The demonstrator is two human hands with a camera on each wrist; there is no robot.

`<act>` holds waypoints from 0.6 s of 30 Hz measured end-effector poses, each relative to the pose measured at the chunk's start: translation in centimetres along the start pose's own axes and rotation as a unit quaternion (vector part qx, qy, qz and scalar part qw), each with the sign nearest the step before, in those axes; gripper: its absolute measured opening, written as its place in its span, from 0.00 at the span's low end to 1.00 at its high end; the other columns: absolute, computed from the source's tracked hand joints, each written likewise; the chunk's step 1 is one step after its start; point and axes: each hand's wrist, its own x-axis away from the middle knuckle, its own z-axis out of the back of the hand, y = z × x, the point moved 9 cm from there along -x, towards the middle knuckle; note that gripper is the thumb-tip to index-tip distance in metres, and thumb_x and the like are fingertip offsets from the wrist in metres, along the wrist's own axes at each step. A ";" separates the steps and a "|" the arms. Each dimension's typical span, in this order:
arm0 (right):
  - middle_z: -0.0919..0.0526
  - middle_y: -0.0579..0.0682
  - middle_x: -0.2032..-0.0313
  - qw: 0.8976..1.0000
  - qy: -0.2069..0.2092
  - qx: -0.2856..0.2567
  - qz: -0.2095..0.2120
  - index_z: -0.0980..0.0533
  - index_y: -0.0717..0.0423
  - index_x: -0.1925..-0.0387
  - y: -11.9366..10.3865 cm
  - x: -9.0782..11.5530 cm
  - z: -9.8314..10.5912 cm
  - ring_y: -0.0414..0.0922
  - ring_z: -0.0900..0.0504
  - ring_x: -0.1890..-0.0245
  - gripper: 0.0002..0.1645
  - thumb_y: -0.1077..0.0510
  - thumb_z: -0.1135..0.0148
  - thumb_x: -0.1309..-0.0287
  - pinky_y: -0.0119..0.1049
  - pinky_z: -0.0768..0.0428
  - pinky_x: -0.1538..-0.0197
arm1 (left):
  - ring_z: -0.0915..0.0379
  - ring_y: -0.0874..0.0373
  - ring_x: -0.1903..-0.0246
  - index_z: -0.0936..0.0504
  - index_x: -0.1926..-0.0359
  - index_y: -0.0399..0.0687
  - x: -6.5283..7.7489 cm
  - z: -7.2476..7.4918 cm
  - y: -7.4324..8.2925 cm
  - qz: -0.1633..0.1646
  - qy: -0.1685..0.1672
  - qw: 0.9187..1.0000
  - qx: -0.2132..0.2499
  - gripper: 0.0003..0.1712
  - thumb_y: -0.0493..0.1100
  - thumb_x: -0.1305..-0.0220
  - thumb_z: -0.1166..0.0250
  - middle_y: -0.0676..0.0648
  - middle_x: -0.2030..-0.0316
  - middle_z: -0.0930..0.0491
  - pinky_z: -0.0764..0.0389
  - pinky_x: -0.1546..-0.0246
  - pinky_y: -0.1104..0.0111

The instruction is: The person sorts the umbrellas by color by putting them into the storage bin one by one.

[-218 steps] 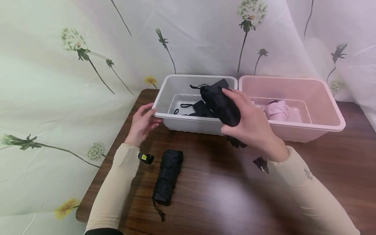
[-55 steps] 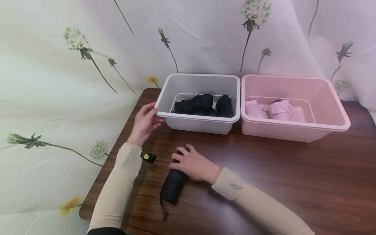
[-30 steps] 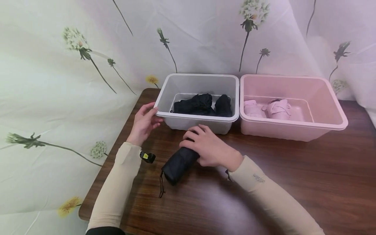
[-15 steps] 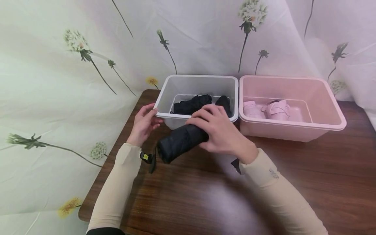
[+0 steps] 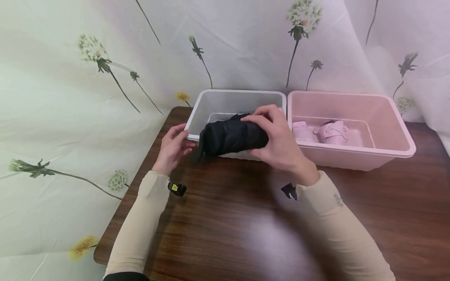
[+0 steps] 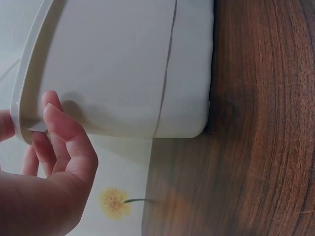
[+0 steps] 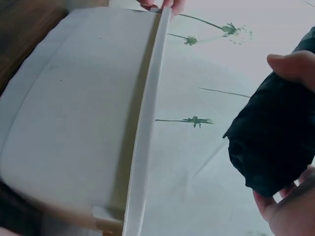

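My right hand [image 5: 281,142] grips a black folded umbrella [image 5: 233,136] from its right end, thumb on the near side and fingers over the far side. The umbrella lies roughly level over the front rim of the light grey bin [image 5: 218,102], its strap [image 5: 199,146] hanging at the left end. In the right wrist view the umbrella [image 7: 275,132] is raised above the bin's rim [image 7: 142,147]. My left hand [image 5: 172,148] pinches the bin's front left corner, fingers curled beneath the lip in the left wrist view. Black umbrellas inside the bin are mostly hidden.
A pink bin [image 5: 351,156] stands right beside the grey one, holding pink rolled bundles [image 5: 332,132]. Both sit at the back of a brown wooden table [image 5: 211,226], against a flower-printed curtain [image 5: 140,47]. The table's left edge runs beneath my left forearm.
My right hand has picked the black umbrella up off the table and carried it up and away to over the grey bin's front rim. My left hand has stayed on the corner.
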 end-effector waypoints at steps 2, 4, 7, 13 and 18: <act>0.30 0.55 0.51 0.999 0.015 -0.015 -0.024 0.21 0.51 0.50 0.7 -0.1 0.4 0.52 0.36 0.44 0.34 0.59 0.20 0.66 0.46 0.36 0.42 | 0.20 0.60 0.74 0.31 0.39 0.57 -0.1 0.1 -0.1 0.001 0.000 1.000 -0.003 0.24 0.47 0.34 0.37 0.47 0.50 0.28 0.20 0.73 0.73; 0.31 0.56 0.52 0.998 0.031 -0.024 -0.045 0.21 0.52 0.49 1.4 -0.2 0.8 0.52 0.37 0.44 0.35 0.60 0.20 0.66 0.46 0.37 0.43 | 0.20 0.60 0.73 0.31 0.39 0.56 -0.2 0.1 -0.2 0.002 -0.001 1.000 -0.001 0.24 0.47 0.34 0.37 0.47 0.51 0.27 0.20 0.72 0.73; 0.32 0.57 0.51 0.995 0.054 -0.034 -0.083 0.21 0.53 0.49 2.7 -0.2 1.3 0.52 0.39 0.44 0.35 0.60 0.19 0.66 0.46 0.38 0.44 | 0.20 0.61 0.74 0.30 0.39 0.56 -0.3 0.1 -0.2 0.003 -0.002 1.000 0.001 0.24 0.47 0.34 0.37 0.47 0.52 0.27 0.20 0.72 0.72; 0.33 0.54 0.53 0.979 0.089 -0.065 -0.172 0.21 0.54 0.48 5.4 0.1 1.9 0.47 0.39 0.47 0.35 0.59 0.20 0.64 0.41 0.37 0.47 | 0.20 0.61 0.75 0.30 0.39 0.57 -0.3 0.1 -0.3 0.006 0.001 1.000 -0.004 0.23 0.47 0.34 0.37 0.47 0.52 0.26 0.20 0.72 0.72; 0.33 0.44 0.60 0.961 0.091 -0.113 -0.237 0.21 0.52 0.48 7.5 0.2 1.6 0.40 0.36 0.52 0.32 0.56 0.22 0.59 0.38 0.34 0.48 | 0.20 0.61 0.75 0.30 0.39 0.57 -0.2 0.1 -0.3 0.007 0.003 1.000 -0.004 0.24 0.47 0.34 0.37 0.47 0.50 0.28 0.19 0.72 0.72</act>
